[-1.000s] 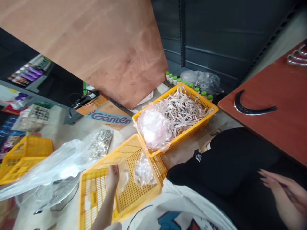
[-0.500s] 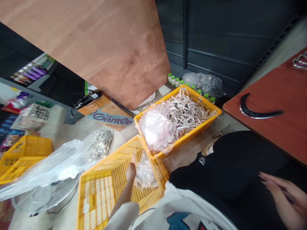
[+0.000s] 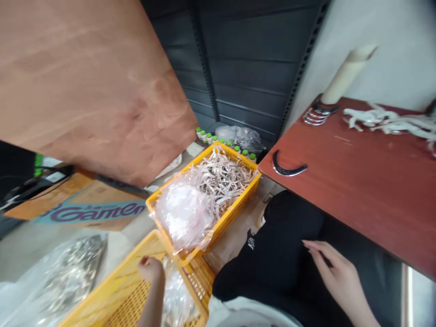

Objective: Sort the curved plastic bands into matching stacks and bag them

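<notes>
My left hand (image 3: 151,271) hangs over the lower yellow basket (image 3: 127,290), its fingers curled; whether it holds anything is too small to tell. Clear plastic packets (image 3: 177,295) lie in that basket beside the hand. My right hand (image 3: 332,263) is over my black-clad leg, thumb and forefinger apart at the knuckles, fingertips near each other, with nothing visible between them. A second yellow basket (image 3: 235,206) holds a pile of white strips (image 3: 226,177) and a stack of clear plastic bags (image 3: 184,211). On the red-brown table (image 3: 357,195) lies a black curved piece (image 3: 288,170).
Silver rings around a white tube (image 3: 344,79) and more white strips (image 3: 391,120) are on the table. A large wooden board (image 3: 102,91) leans behind a cardboard box (image 3: 98,209). Green-capped bottles (image 3: 214,137) line the shelf. A plastic bag of shiny pieces (image 3: 73,272) is at left.
The view has swung right, bringing the tube and white strips on the table into sight. My left hand has pulled back from the clear packets; a clear piece near its fingertips no longer shows.
</notes>
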`<control>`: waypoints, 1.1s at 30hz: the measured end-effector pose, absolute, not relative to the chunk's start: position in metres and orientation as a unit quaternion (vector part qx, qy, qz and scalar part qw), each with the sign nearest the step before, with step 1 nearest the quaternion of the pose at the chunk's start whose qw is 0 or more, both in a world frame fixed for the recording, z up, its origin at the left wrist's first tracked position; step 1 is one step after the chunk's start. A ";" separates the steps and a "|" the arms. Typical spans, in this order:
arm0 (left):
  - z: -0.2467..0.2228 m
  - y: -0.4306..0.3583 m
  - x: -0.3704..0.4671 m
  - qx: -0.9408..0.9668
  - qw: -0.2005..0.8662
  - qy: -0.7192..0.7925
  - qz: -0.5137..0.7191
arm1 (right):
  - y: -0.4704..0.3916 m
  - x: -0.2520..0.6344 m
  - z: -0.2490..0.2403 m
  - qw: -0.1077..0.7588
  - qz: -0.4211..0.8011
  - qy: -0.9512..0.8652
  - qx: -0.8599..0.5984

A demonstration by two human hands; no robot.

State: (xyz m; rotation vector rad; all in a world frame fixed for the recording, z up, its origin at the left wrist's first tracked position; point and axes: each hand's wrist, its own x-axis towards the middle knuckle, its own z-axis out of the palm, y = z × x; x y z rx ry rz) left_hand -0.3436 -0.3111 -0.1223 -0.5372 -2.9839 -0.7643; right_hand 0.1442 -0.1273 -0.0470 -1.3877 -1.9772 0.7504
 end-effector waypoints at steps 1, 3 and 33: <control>-0.121 -0.308 -0.354 -0.132 0.027 -0.954 -0.266 | -0.127 0.143 -0.047 0.300 0.287 -0.743 -0.525; -0.119 -0.297 -0.369 -0.084 0.046 -0.946 -0.310 | -0.127 0.140 -0.046 0.297 0.296 -0.740 -0.526; -0.022 -0.023 0.018 -0.800 -0.055 -0.459 -0.382 | 0.203 0.234 0.081 0.248 -0.034 -0.733 -0.633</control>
